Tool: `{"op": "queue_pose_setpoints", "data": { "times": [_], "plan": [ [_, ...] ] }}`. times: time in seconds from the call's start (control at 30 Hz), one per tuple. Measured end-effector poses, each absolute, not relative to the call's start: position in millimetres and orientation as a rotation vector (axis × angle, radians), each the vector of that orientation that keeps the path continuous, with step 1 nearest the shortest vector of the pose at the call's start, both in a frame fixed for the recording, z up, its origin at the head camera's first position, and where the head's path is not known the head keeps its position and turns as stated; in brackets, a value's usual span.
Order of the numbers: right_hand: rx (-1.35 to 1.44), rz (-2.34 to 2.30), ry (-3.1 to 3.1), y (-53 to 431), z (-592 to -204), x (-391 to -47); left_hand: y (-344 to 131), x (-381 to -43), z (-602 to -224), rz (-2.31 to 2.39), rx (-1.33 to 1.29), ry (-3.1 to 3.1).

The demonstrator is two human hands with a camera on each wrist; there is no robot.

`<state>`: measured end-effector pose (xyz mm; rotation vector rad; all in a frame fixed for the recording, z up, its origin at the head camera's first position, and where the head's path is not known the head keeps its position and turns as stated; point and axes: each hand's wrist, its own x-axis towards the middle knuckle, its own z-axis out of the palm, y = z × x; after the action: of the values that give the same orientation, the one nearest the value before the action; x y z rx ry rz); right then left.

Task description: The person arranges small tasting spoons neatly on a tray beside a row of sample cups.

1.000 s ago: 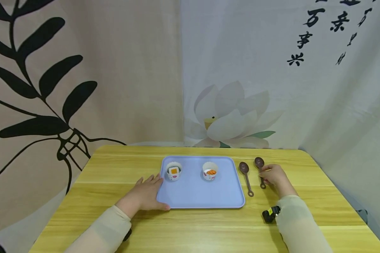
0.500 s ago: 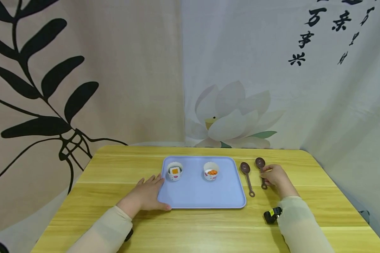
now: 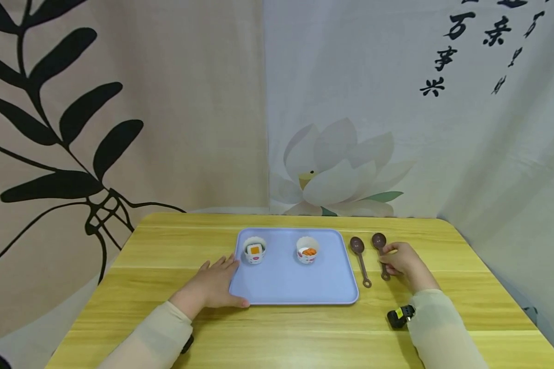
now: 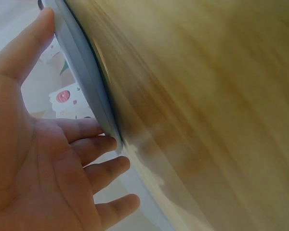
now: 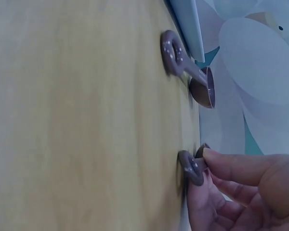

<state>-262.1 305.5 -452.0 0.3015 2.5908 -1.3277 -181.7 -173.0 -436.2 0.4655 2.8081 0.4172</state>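
Observation:
My left hand (image 3: 212, 284) lies with spread, straight fingers along the left edge of a pale blue tray (image 3: 286, 287); in the left wrist view its thumb and fingertips touch the tray's rim (image 4: 86, 62). On the right, my right hand (image 3: 405, 260) pinches the handle of a brown spoon (image 3: 379, 240) between thumb and fingers. The ring at that spoon's handle end (image 5: 191, 168) shows close over the table in the right wrist view. A second brown spoon (image 3: 357, 245) lies between the tray and the held one, its ring end nearer me.
On the tray stand two small white cups: the left cup (image 3: 254, 259) holds a white piece with an orange-yellow square, the right cup (image 3: 307, 259) orange pieces. The wooden table (image 3: 281, 338) reaches back to a printed curtain (image 3: 203, 102).
My right hand and the spoon it pinches have shifted slightly toward me. My left hand, the tray, the cups and the other spoon look unmoved.

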Motion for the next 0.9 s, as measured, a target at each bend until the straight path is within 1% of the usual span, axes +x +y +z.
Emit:
{"op": "queue_pose_setpoints", "data": {
  "times": [0.4, 0.9],
  "plan": [
    [0.300, -1.321, 2.588, 307, -445, -250, -174, -181, -438, 0.430, 0.465, 2.809],
    [0.228, -1.337, 2.597, 305, -438, -239, -174, -181, -438, 0.429, 0.463, 2.810]
  ]
}}
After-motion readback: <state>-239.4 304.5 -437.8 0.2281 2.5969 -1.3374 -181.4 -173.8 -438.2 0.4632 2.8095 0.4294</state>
